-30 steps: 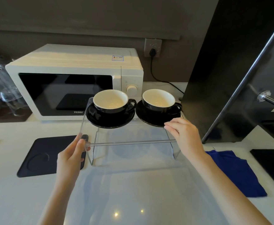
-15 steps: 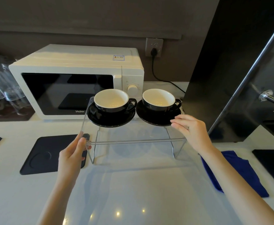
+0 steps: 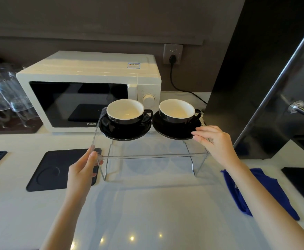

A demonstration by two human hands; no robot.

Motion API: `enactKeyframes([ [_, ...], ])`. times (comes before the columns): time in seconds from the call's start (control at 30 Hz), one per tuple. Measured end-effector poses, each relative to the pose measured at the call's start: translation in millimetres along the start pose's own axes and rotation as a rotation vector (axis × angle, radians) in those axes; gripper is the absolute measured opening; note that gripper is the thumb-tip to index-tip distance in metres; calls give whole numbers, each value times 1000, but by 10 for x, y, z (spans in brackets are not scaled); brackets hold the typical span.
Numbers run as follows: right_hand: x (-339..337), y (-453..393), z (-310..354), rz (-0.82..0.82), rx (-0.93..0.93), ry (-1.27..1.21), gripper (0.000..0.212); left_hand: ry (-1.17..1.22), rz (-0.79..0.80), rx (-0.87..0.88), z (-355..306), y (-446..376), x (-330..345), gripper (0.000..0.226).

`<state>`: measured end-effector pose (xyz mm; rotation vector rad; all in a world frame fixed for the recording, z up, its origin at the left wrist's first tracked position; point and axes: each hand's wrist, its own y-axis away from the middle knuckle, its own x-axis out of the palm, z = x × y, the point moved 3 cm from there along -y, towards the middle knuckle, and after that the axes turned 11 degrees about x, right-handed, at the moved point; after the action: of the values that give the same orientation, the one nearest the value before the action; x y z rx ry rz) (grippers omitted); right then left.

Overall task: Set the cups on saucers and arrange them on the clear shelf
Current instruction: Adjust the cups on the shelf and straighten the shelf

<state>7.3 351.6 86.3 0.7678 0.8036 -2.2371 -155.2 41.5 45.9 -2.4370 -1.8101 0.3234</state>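
Two bare forearms reach over a pale surface (image 3: 147, 213) toward a clear shelf (image 3: 153, 156) standing on it. The left hand (image 3: 83, 170) has its grip clamped on the shelf's near left corner, thumb on top. The right hand (image 3: 215, 141) rests at the shelf's right end, fingers loosely spread and touching the top by the near rim of the right saucer (image 3: 174, 129); it grips nothing. A blue cloth (image 3: 266, 192) lies near right, a dark mat (image 3: 57, 168) near left. On the shelf top, two black cups with white interiors, the left cup (image 3: 126, 111) and right cup (image 3: 177, 110), sit side by side on black saucers, the left saucer (image 3: 124, 131) just beside the right. A white microwave (image 3: 86, 83) stands behind, upturned glasses (image 3: 5, 98) at far left.
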Motion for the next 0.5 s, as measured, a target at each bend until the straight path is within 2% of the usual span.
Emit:
enactKeyframes([
  [0.5, 49, 38, 45, -44, 0, 13, 20, -1, -34, -13, 29, -13, 13, 42],
])
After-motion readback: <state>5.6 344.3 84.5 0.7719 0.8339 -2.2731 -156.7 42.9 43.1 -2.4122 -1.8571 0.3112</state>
